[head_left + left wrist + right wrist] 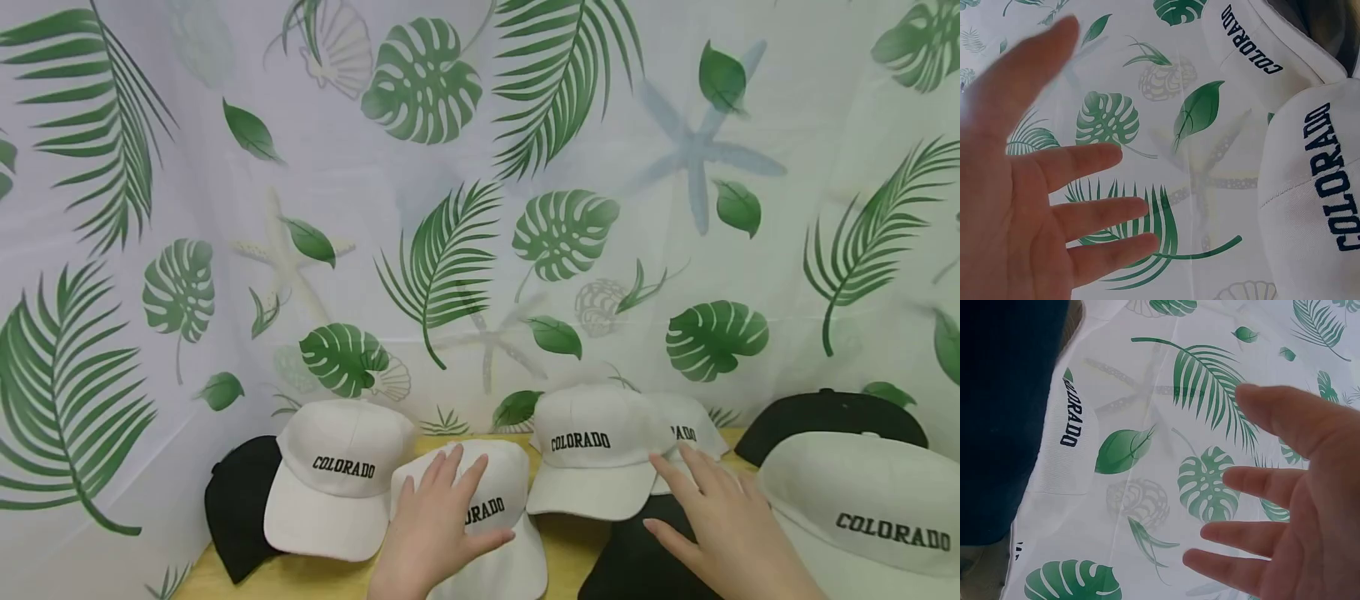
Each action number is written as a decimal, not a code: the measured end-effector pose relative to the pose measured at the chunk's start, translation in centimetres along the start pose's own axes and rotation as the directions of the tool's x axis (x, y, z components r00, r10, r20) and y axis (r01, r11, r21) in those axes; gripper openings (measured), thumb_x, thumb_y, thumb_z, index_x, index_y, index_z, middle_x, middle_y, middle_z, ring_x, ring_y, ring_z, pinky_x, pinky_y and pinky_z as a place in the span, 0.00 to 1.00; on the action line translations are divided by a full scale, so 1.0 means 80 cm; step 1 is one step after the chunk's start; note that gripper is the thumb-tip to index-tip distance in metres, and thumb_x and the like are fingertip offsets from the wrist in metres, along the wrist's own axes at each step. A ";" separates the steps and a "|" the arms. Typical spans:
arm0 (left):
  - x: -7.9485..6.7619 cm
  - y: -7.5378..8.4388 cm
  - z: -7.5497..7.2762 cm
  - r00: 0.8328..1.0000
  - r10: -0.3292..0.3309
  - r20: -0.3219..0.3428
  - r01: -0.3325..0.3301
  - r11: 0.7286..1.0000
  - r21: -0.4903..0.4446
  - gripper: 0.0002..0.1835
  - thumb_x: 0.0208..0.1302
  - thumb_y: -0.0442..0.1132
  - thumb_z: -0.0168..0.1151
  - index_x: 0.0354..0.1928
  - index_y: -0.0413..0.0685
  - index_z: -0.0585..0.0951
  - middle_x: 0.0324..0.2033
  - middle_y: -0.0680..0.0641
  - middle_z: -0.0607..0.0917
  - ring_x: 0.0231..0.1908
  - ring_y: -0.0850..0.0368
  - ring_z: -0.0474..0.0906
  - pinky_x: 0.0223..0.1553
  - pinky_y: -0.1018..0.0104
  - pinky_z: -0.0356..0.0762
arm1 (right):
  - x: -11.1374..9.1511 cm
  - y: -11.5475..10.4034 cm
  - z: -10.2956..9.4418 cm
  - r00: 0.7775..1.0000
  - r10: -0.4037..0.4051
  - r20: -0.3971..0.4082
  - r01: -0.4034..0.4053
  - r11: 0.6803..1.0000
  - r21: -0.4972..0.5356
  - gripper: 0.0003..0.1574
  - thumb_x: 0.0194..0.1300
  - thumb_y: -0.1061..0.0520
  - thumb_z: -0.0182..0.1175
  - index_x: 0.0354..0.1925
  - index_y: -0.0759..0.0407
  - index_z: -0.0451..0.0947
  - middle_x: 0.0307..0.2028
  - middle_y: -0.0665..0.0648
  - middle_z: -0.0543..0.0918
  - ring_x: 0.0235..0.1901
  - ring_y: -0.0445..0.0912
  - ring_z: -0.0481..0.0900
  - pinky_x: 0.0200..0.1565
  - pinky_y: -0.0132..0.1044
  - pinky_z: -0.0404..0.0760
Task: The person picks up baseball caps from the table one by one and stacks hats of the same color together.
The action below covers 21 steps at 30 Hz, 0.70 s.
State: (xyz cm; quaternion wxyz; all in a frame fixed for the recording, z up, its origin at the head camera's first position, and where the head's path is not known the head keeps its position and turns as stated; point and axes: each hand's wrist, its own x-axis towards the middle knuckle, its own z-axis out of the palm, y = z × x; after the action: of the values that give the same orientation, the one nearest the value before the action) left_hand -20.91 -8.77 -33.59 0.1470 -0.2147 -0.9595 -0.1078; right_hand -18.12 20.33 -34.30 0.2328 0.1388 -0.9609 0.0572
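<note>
My left hand is held with its fingers spread, holding nothing. It overlaps a white baseball cap in the head view, hiding part of the lettering. My right hand, also spread and holding nothing, appears over a black cap and just in front of a white cap lettered COLORADO. Part of one more white cap shows behind that one. Both wrist views show bare spread fingers; white caps stand to the side of the left hand, and a dark cap fills the right wrist view's left edge.
Left of my left hand are a white COLORADO cap and a black cap. At the right stand a large white cap and a black one. Behind the yellow tabletop hangs a leaf-print sheet.
</note>
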 end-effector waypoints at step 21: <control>-0.005 -0.004 0.000 0.983 0.160 -0.091 -0.157 0.987 0.036 0.11 0.46 0.42 0.63 0.20 0.47 0.71 0.16 0.55 0.69 0.15 0.60 0.67 0.17 0.67 0.64 | -0.005 -0.013 -0.004 1.000 0.011 0.000 -0.011 0.999 0.036 0.27 0.45 0.46 0.67 0.43 0.58 0.76 0.31 0.54 0.81 0.22 0.44 0.77 0.23 0.39 0.74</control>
State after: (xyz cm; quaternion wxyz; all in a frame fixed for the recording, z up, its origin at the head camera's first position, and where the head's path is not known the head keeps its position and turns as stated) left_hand -20.72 -9.22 -33.75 0.2031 -0.2831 -0.9329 -0.0918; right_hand -17.36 19.50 -34.12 0.2300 0.1377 -0.9604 0.0757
